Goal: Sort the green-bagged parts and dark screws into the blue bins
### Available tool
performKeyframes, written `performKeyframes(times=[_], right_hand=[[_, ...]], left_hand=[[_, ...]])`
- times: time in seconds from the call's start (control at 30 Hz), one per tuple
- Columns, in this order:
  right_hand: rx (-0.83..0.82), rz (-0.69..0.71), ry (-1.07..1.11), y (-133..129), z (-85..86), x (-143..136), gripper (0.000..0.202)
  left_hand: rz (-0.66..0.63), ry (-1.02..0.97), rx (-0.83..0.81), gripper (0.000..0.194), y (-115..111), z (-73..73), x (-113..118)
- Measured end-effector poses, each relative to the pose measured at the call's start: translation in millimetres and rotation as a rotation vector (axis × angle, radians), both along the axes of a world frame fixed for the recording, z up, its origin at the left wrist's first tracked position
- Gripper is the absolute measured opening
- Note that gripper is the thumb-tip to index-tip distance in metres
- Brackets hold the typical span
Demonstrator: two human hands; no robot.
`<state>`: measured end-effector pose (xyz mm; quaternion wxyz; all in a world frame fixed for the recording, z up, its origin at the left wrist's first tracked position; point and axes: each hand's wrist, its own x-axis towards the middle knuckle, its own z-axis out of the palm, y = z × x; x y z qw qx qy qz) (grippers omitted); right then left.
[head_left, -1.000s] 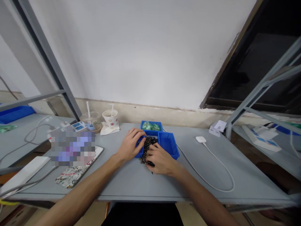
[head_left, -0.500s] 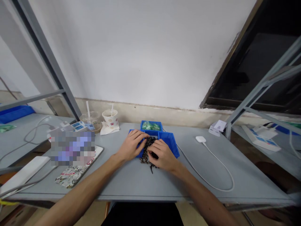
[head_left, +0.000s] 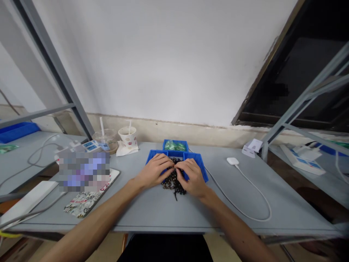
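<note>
A pile of small dark and brownish pieces (head_left: 172,182) lies at the front of the middle section of a blue divided tray (head_left: 203,165). Above it the fingertips of both hands meet. My left hand (head_left: 156,170) is pinched at the pile's left side, and my right hand (head_left: 191,177) is pinched at its right. Whatever sits between the fingertips is too small to name. Behind the tray stands a smaller blue box (head_left: 165,142) with green packets (head_left: 175,146) inside.
At the left are a paper cup (head_left: 127,137), a clear plastic cup (head_left: 109,140), a patterned flat case (head_left: 84,200) and a power strip (head_left: 91,146). A white charger (head_left: 232,161) with a looping cable and a white card holder (head_left: 252,147) lie right.
My right hand has moved up and away from the lower pile, and its fingertips now meet those of my left hand. My left hand has shifted slightly, showing more of the tray's left section.
</note>
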<state>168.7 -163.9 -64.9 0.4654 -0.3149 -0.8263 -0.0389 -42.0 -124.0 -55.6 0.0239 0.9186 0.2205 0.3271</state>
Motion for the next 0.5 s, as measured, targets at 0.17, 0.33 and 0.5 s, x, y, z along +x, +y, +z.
performKeyframes(times=[0.17, 0.33, 0.5], right_hand=[[-0.018, 0.020, -0.002, 0.3, -2.1, 0.4, 0.021], [0.007, 0.016, 0.019, 3.0, -3.2, 0.3, 0.016], [-0.028, -0.012, -0.009, 4.4, -3.9, 0.8, 0.011]], left_hand=[[-0.005, -0.003, 0.000, 0.018, -1.7, 2.4, 0.0], [-0.024, 0.000, -0.006, 0.020, -1.5, 3.1, -0.4], [-0.028, 0.001, -0.002, 0.020, -0.7, 1.3, -0.6]])
